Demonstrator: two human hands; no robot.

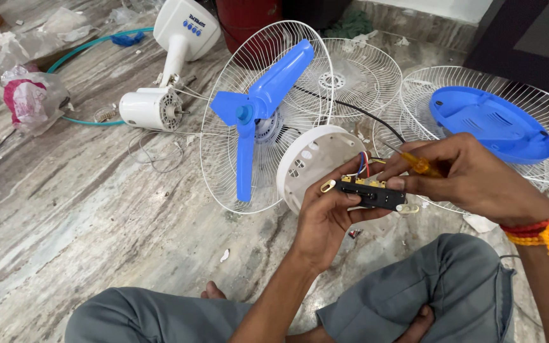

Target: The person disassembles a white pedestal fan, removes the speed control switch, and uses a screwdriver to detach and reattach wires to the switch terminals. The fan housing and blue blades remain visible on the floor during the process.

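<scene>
While in left grip (328, 213), switch block (371, 192).

One head camera looks down and forward, close over the hands (414, 190); the floor (65, 216) reaches far, perhaps tilted.

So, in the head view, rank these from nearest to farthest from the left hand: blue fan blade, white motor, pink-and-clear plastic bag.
1. Blue fan blade, just up-left of the left hand, against a wire guard.
2. White motor, farther left on the floor.
3. Pink-and-clear plastic bag, far left.
</scene>
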